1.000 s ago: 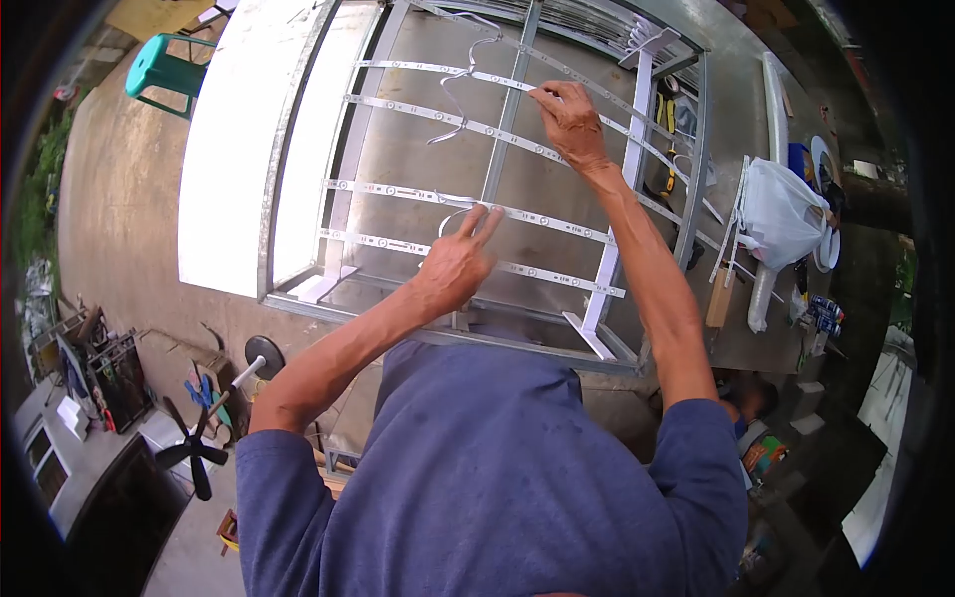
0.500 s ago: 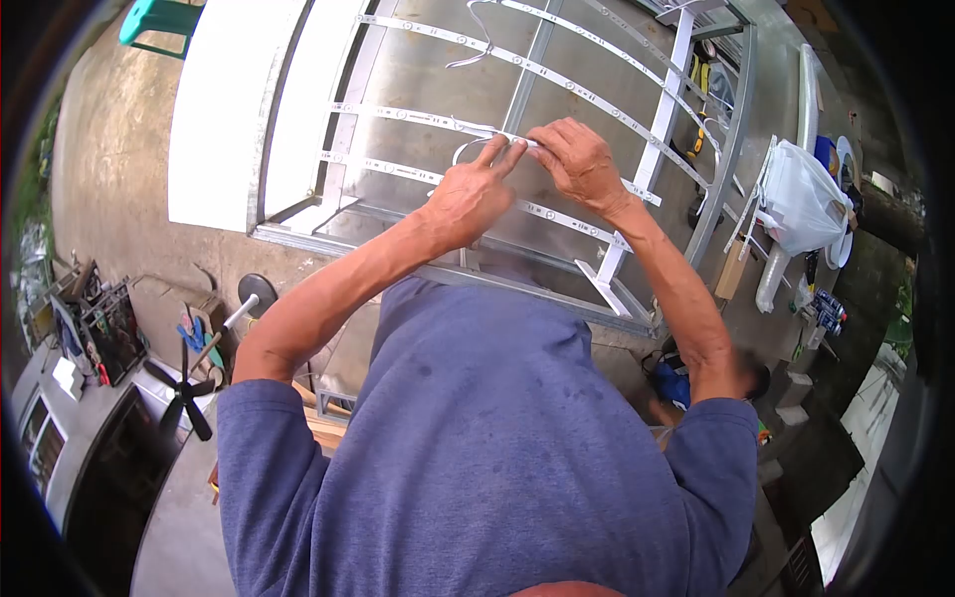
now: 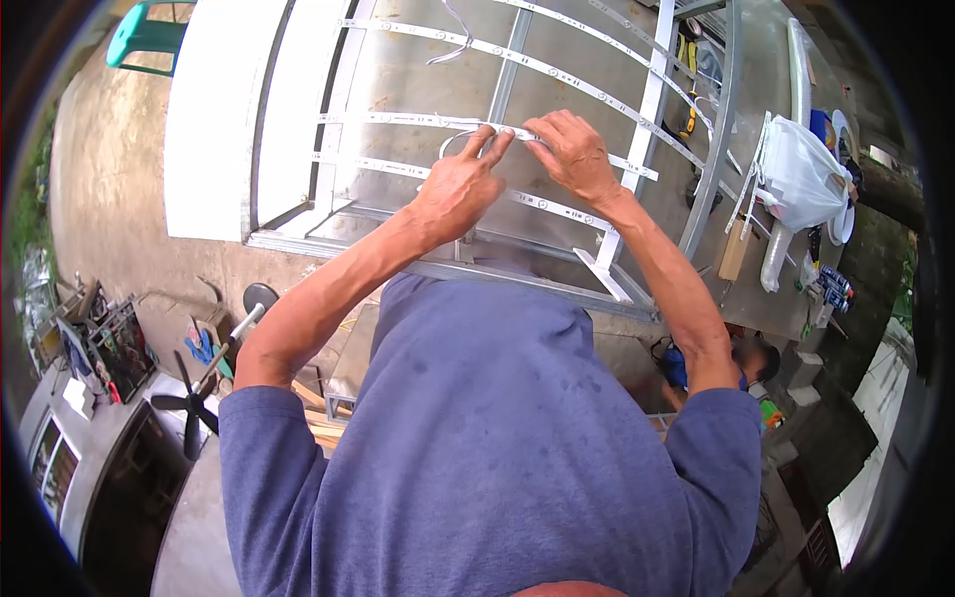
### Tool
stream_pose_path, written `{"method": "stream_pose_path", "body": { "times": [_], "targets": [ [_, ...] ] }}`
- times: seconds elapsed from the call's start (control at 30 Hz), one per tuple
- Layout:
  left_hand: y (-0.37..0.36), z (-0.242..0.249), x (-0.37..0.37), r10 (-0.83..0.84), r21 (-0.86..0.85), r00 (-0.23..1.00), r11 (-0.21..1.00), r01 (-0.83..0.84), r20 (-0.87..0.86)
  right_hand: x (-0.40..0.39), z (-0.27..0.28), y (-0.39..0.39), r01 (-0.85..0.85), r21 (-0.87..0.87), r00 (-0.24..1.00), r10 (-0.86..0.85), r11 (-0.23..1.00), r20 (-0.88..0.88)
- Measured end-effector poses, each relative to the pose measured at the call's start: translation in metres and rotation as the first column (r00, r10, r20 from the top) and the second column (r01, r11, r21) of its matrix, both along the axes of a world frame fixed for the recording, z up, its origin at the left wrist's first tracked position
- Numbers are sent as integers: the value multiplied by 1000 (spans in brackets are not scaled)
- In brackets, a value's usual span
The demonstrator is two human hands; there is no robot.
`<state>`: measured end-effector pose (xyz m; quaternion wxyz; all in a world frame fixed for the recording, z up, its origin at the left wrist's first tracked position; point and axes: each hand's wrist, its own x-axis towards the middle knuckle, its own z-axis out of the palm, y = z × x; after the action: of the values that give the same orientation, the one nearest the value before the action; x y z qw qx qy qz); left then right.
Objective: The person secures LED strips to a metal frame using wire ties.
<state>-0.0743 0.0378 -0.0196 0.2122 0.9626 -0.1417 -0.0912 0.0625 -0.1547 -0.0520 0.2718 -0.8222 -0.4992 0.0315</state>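
Note:
White LED strips (image 3: 567, 77) dotted with round lenses run in rows across a metal frame (image 3: 507, 70). At the second-nearest row, my left hand (image 3: 463, 189) has two fingertips on an LED strip (image 3: 398, 118), the other fingers curled. Just to its right, my right hand (image 3: 575, 154) pinches the same strip between bent fingers and thumb. A thin white wire (image 3: 445, 149) loops beside my left fingers. Below both hands lies the nearest LED strip (image 3: 557, 207), partly covered by my left hand. What sits right under my fingertips is hidden.
White panels (image 3: 214, 119) cover the frame's left side. A plastic bag (image 3: 801, 174) and a long wrapped tube (image 3: 799, 80) lie at right. A green stool (image 3: 147, 38) stands far left, a black fan (image 3: 189, 403) lower left. Another person (image 3: 751, 358) is low behind my right arm.
The view has shifted slightly, so the frame sits a little higher and further left. Both hands stay at the same strip, with small finger movements.

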Motion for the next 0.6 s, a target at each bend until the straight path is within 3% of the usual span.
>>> {"method": "stream_pose_path", "body": {
  "times": [0.47, 0.6],
  "targets": [
    [-1, 2, 2, 29, 19, 996, 999, -27, -86, 7, -12, 5, 58, 53, 994, -62, 997, 85],
    [-2, -1, 2, -3, 25, 1000, 1000, 3, 18, 3, -16, 5, 92, 75, 991, -99, 993, 93]
  ]
}}
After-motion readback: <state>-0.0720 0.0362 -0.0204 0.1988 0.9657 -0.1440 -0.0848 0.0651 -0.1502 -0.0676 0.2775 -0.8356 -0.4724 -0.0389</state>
